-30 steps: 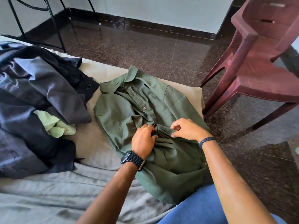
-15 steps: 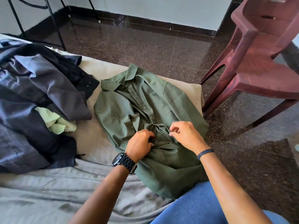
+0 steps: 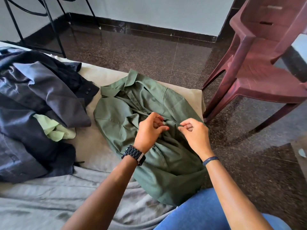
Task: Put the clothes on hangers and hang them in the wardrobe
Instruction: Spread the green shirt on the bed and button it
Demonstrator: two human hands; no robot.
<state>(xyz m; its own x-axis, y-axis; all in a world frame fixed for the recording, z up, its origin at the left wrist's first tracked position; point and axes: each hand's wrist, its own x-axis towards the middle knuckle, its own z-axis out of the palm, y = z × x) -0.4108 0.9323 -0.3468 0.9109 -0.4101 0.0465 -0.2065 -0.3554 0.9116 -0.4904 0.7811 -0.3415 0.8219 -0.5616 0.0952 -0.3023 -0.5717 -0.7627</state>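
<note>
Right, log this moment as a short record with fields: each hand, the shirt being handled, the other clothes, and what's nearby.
left hand: fingers curled above the shirt's button strip, watch on the wrist; whether it pinches cloth is unclear
right hand: fingers curled above the same strip; grip unclear
green shirt: lying front up on the bed, collar away from the person
dark clothes: heaped left of the shirt, a pale green garment among them
bed: grey sheet
chair: maroon plastic, on the floor to the right
hanger: none in view

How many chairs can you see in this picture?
1 for certain: a maroon plastic chair on the floor right of the bed. The black metal legs at top left may belong to another; its top is out of frame.
</note>
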